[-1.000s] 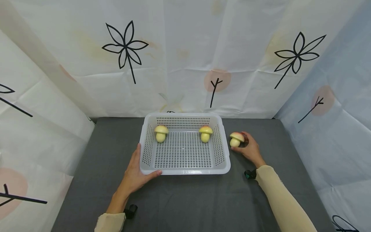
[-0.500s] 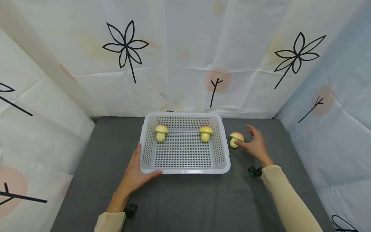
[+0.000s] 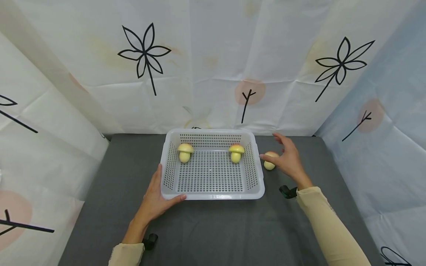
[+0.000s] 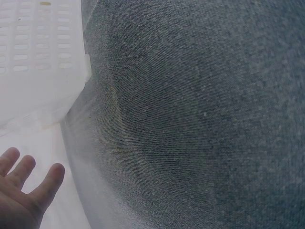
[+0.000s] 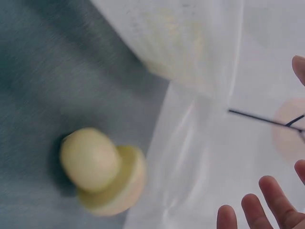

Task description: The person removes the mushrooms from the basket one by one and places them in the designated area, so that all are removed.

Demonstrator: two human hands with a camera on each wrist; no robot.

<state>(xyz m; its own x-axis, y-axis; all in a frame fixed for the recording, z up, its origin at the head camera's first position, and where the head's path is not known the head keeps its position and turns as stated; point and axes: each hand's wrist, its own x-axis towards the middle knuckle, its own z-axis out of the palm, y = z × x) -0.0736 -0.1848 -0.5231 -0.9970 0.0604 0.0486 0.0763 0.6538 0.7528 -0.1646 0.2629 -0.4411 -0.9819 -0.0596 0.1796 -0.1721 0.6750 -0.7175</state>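
A white perforated plastic basket (image 3: 209,197) stands on the grey-covered table. Two toy mushrooms lie inside: one mushroom (image 3: 184,152) at the left, another mushroom (image 3: 236,153) at the right. My left hand (image 3: 156,197) rests at the basket's front left corner, thumb along the front rim and fingers straight beside the left wall. Right of the basket my right hand (image 3: 287,157) is spread over a third mushroom (image 3: 269,165), partly covering it. The right wrist view shows that mushroom (image 5: 90,160) on the cloth, apart from the extended fingers (image 5: 276,200).
Grey cloth (image 3: 213,232) covers the table. White fabric (image 3: 213,66) with black flower and twig drawings hangs behind it and on both sides. A dark wrist camera (image 3: 150,242) sits on the left wrist, another camera (image 3: 287,191) on the right.
My right hand has let go of the third mushroom, drawn back to the right, then moved left over it toward the basket's right rim. The left hand has kept its place.
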